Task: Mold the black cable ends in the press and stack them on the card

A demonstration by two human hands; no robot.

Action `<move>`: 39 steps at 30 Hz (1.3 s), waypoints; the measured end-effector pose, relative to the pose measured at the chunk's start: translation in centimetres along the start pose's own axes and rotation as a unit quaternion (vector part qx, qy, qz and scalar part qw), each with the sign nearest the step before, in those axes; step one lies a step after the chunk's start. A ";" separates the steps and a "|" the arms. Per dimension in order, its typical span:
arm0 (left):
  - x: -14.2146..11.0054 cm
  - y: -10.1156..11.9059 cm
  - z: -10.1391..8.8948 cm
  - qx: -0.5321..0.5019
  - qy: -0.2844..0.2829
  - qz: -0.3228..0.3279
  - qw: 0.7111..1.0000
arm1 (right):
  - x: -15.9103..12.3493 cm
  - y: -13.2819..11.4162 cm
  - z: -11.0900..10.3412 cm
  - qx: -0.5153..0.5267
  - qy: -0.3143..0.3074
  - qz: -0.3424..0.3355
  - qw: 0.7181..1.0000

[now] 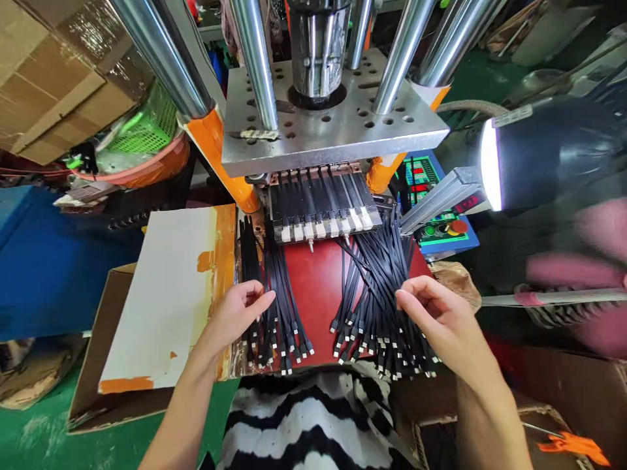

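My left hand (241, 312) rests on a bundle of flat black cables (274, 307) on the left of a red work surface (321, 294); its fingers are loosely extended and hold nothing. My right hand (434, 313) lies on a larger pile of black cables (379, 287) at the right, fingers curled over the strands, with the grip unclear. Both piles end in small connector tips toward me. Behind them a mold block (323, 202) holds a row of cables with white ends under a press plate (333, 124).
Steel columns (255, 59) rise from the press. A lit work lamp (543, 153) hangs at the right above a control panel (435, 209). A white and orange board (171, 287) lies over a cardboard box at left. A green basket (147, 127) sits at back left.
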State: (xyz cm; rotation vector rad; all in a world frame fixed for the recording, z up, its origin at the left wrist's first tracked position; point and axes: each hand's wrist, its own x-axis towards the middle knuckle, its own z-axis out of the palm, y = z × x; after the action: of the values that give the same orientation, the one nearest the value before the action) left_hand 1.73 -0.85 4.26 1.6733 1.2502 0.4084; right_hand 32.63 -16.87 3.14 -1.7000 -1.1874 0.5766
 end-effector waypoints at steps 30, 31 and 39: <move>-2.0 9.2 4.5 -0.080 -0.047 0.245 0.965 | -4.6 -4.2 7.3 0.176 -0.101 -0.068 0.977; -1.8 9.6 4.4 -0.077 -0.052 0.253 0.963 | -4.6 -4.0 7.2 0.170 -0.091 -0.084 0.978; -1.7 9.3 4.3 -0.140 -0.140 0.189 0.962 | -3.3 -4.0 5.5 0.140 -0.047 -0.151 0.977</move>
State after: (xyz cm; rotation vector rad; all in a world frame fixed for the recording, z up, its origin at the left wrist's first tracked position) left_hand 9.21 -4.51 10.48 1.6527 0.6309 0.5299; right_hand 25.12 -17.20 3.91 -1.2378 -1.3326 0.6083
